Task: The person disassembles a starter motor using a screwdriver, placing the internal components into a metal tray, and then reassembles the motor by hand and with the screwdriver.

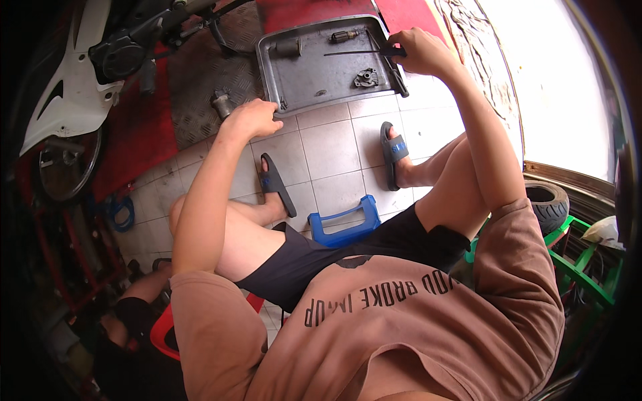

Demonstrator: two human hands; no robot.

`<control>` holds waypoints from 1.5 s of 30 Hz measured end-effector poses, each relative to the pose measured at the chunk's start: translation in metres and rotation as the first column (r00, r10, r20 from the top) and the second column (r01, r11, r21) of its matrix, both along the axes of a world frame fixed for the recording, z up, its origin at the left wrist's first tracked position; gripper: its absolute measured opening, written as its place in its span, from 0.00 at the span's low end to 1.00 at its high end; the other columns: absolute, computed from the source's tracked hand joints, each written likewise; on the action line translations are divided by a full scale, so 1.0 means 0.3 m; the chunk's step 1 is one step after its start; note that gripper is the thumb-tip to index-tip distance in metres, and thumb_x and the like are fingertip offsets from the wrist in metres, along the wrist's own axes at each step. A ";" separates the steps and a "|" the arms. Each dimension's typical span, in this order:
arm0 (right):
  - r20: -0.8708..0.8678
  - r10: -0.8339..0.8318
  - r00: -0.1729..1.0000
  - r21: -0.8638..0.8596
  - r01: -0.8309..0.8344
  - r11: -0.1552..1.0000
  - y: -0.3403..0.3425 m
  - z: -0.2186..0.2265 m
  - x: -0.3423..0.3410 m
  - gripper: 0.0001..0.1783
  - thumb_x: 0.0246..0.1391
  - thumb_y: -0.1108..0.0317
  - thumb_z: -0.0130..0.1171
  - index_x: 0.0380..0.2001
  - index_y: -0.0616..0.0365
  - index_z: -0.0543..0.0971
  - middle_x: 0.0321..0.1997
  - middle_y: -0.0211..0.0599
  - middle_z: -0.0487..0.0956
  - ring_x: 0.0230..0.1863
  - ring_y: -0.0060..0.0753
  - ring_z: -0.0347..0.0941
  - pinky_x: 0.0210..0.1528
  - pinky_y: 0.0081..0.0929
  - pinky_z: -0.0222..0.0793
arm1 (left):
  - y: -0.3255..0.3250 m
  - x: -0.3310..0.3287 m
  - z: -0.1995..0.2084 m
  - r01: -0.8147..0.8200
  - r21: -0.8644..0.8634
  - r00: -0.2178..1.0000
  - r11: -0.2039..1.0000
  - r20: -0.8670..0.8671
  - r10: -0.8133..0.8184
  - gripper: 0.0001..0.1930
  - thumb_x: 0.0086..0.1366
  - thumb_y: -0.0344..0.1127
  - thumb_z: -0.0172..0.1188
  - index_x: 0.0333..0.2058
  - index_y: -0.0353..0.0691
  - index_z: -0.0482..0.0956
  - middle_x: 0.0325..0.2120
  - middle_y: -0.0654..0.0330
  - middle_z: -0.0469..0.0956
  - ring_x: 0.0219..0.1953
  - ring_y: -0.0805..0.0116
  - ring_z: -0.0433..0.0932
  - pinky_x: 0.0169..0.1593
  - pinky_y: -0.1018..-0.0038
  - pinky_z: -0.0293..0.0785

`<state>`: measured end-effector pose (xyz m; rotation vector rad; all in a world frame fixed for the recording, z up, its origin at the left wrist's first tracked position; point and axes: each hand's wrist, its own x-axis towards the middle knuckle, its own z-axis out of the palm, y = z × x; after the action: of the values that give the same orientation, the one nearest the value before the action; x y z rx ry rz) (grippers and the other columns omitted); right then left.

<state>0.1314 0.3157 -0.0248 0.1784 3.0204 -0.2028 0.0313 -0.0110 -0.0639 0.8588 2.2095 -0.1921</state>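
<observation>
My right hand is closed around the black handle of a thin tool, its shaft reaching left above the grey tray. My left hand is loosely curled at the tray's near left corner, just beside a metal cylinder; from my end I can't tell whether it grips anything. In the tray lie a dull can-shaped part, a dark elongated part and a small irregular metal piece.
</observation>
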 end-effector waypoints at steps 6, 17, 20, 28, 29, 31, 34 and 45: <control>-0.107 0.041 0.993 -0.082 -0.050 0.995 0.013 -0.023 -0.021 0.14 0.43 0.70 0.63 0.37 0.55 0.83 0.29 0.47 0.82 0.32 0.45 0.80 0.39 0.37 0.75 | 0.011 0.017 -0.009 0.005 0.023 1.000 1.000 0.019 -0.005 0.27 0.61 0.47 0.57 0.57 0.42 0.72 0.52 0.50 0.75 0.56 0.54 0.73 0.59 0.63 0.68; -0.152 0.052 0.987 -0.205 -0.083 0.975 -0.028 0.039 -0.004 0.05 0.39 0.68 0.62 0.22 0.56 0.82 0.21 0.46 0.79 0.25 0.46 0.78 0.31 0.42 0.73 | 0.016 0.015 -0.022 0.027 0.033 0.999 0.999 -0.023 -0.027 0.26 0.62 0.47 0.57 0.57 0.42 0.71 0.50 0.49 0.76 0.55 0.54 0.73 0.59 0.63 0.68; -0.119 0.020 0.993 -0.170 -0.041 0.985 -0.030 0.023 -0.015 0.05 0.37 0.68 0.61 0.22 0.56 0.82 0.21 0.46 0.79 0.27 0.49 0.78 0.32 0.43 0.73 | 0.031 0.015 -0.009 0.026 0.018 1.000 1.000 -0.009 -0.025 0.27 0.62 0.47 0.57 0.57 0.42 0.71 0.50 0.48 0.76 0.55 0.53 0.73 0.59 0.62 0.68; -0.077 -0.012 0.997 -0.161 -0.001 0.987 -0.034 0.030 -0.027 0.07 0.36 0.70 0.60 0.24 0.56 0.82 0.23 0.49 0.79 0.29 0.52 0.78 0.33 0.44 0.73 | 0.018 0.007 -0.015 0.019 0.029 1.000 0.999 -0.002 -0.019 0.26 0.62 0.46 0.57 0.57 0.41 0.71 0.50 0.47 0.76 0.54 0.52 0.74 0.58 0.63 0.69; -0.077 -0.002 0.997 -0.136 -0.008 0.991 -0.030 0.028 -0.028 0.07 0.36 0.70 0.61 0.24 0.56 0.82 0.23 0.47 0.79 0.28 0.50 0.78 0.33 0.43 0.73 | 0.018 0.006 -0.018 0.023 0.031 1.000 0.999 0.000 -0.023 0.26 0.62 0.46 0.57 0.57 0.41 0.71 0.50 0.47 0.76 0.54 0.52 0.74 0.58 0.63 0.69; -0.074 0.004 0.997 -0.109 -0.012 0.994 -0.019 0.030 -0.022 0.07 0.36 0.69 0.61 0.24 0.55 0.82 0.22 0.46 0.80 0.27 0.48 0.78 0.32 0.42 0.73 | 0.020 0.007 -0.024 0.022 0.047 1.000 0.999 0.002 -0.022 0.26 0.62 0.46 0.57 0.56 0.41 0.71 0.49 0.46 0.76 0.54 0.51 0.74 0.58 0.62 0.69; -0.042 -0.063 0.997 -0.093 0.059 0.994 -0.030 0.090 -0.028 0.06 0.35 0.65 0.62 0.21 0.51 0.83 0.19 0.38 0.80 0.22 0.38 0.77 0.29 0.37 0.73 | 0.021 0.025 0.010 -0.005 0.040 1.000 0.999 -0.021 0.006 0.26 0.62 0.45 0.57 0.56 0.40 0.72 0.49 0.46 0.76 0.54 0.51 0.74 0.58 0.62 0.69; -0.011 -0.269 0.963 -0.267 0.257 0.929 0.032 0.094 -0.008 0.06 0.32 0.71 0.64 0.17 0.62 0.79 0.15 0.40 0.77 0.17 0.32 0.74 0.21 0.31 0.70 | 0.005 0.020 0.007 -0.003 0.038 1.000 0.999 -0.011 0.004 0.26 0.62 0.45 0.57 0.57 0.40 0.71 0.50 0.44 0.75 0.54 0.50 0.73 0.58 0.62 0.68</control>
<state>0.1291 0.3252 0.0033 0.5619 2.9652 -0.6372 0.0371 -0.0094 -0.0617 0.8767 2.2310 -0.1536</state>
